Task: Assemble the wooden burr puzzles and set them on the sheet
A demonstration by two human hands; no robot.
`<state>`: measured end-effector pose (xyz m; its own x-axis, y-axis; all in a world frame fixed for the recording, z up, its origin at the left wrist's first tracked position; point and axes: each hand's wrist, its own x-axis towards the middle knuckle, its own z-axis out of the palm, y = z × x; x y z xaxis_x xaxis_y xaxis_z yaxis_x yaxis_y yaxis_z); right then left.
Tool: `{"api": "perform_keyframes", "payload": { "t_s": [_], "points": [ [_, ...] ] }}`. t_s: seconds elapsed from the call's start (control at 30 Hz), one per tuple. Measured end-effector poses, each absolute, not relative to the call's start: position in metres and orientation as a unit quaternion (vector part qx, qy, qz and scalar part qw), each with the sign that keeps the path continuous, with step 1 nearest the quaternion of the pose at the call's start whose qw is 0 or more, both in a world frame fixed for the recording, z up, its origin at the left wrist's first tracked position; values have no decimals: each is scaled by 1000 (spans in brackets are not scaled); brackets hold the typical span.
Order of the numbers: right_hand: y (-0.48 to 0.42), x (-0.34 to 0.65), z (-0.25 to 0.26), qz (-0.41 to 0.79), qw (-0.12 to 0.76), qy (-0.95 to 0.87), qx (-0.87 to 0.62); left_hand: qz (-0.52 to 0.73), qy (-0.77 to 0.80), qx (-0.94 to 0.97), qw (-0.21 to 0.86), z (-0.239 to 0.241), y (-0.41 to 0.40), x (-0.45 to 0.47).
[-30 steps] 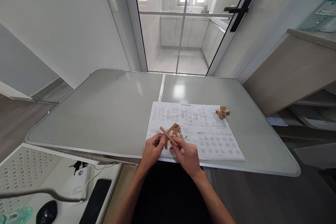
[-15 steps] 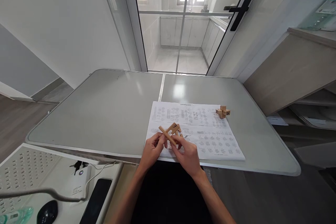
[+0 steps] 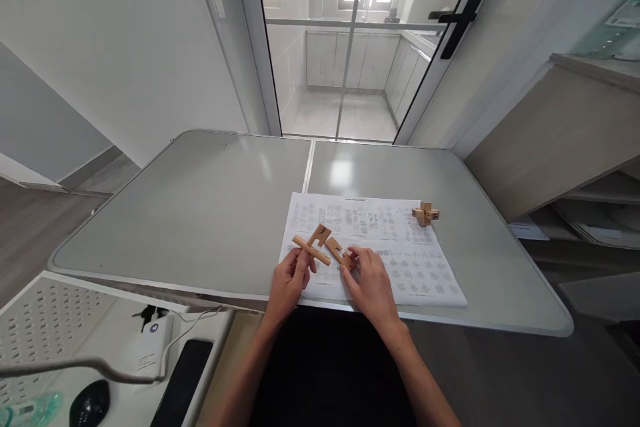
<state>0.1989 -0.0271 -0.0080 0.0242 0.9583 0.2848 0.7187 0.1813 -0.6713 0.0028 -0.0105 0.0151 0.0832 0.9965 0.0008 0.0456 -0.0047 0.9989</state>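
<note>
My left hand [image 3: 290,280] holds two crossed wooden puzzle bars [image 3: 313,245] just above a printed instruction sheet [image 3: 400,260]. One of these bars has a notch and a black mark on its upper end. My right hand [image 3: 373,283] grips a separate notched wooden piece [image 3: 340,253], held a little apart to the right of the crossed pair. Both hands hover over the near edge of the grey table [image 3: 210,207]. An assembled wooden cross puzzle [image 3: 425,214] rests on the sheet's far right corner.
A white perforated side surface [image 3: 65,327] at lower left carries a black phone [image 3: 183,380], a white charger [image 3: 153,347] with cable, and a black mouse [image 3: 90,403]. Glass doors [image 3: 345,47] stand beyond the table. Wooden shelving [image 3: 565,147] is at right.
The pieces were held together between both hands. Now my right hand has pulled one notched piece away to the right, and my left hand has shifted the crossed pair slightly left.
</note>
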Motion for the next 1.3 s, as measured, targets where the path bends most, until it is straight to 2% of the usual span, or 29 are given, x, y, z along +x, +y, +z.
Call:
{"api": "perform_keyframes", "payload": {
  "t_s": [0.4, 0.5, 0.57, 0.63, 0.73, 0.8, 0.97, 1.3],
  "points": [
    [-21, 196, 1, 198, 340, -682, -617, 483, 464, 518, 532, 8, -9, -1],
    [-23, 198, 6, 241, 382, -632, -630, 490, 460, 503, 544, 6, -9, -1],
    [-25, 198, 12, 305, 441, -565, -627, 497, 459, 490, 550, 5, -8, -1],
    [-29, 198, 19, 424, 495, -472, -594, 500, 463, 481, 552, 5, -8, -1],
    [-35, 193, 28, 625, 532, -320, -473, 488, 479, 486, 544, 7, -8, -1],
    [-39, 187, 32, 705, 538, -227, -402, 478, 487, 494, 538, 9, -8, -2],
    [-45, 169, 34, 789, 519, -111, -310, 475, 484, 503, 536, 13, -9, -3],
    [-48, 158, 28, 855, 479, 103, -168, 476, 461, 513, 546, 16, -10, -4]
  ]
}}
